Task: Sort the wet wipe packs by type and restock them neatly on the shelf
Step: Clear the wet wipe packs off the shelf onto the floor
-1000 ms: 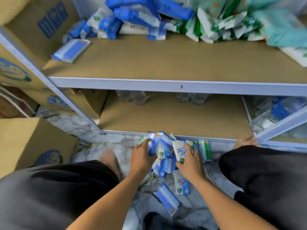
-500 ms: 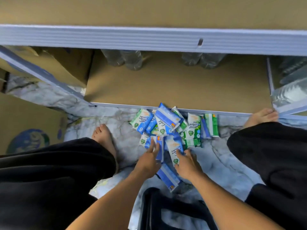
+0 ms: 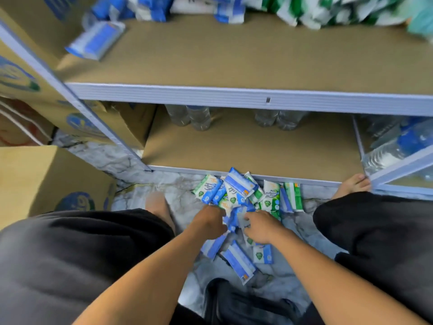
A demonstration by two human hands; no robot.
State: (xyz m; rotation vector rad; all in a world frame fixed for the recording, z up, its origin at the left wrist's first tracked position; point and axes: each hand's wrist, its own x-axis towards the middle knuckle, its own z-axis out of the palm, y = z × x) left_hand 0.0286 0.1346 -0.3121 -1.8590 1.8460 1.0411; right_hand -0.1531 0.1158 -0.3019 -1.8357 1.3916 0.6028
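A heap of small wet wipe packs (image 3: pixel 239 191), blue and green, lies on the marble floor against the lower shelf's front edge. My left hand (image 3: pixel 209 221) and my right hand (image 3: pixel 260 227) meet at the near side of the heap, and both curl their fingers around a bunch of blue packs (image 3: pixel 235 219) between them. Two loose packs, a long blue pack (image 3: pixel 239 261) and a small pack (image 3: pixel 262 253), lie nearer to me. On the upper shelf board (image 3: pixel 234 55), blue packs (image 3: pixel 152 5) are piled at the back left, green packs (image 3: pixel 316 10) at the back right, and a single blue pack (image 3: pixel 96 39) lies at the left.
The lower shelf board (image 3: pixel 234 148) carries clear water bottles (image 3: pixel 189 118) at its back. More bottles (image 3: pixel 398 146) fill the unit to the right. Cardboard boxes (image 3: pixel 46 181) stand at the left. My bare feet and dark-clad knees flank the heap.
The view has tilted up, so the upper shelf shows again. Both hands have moved together and curled around blue packs at the near side of the heap.
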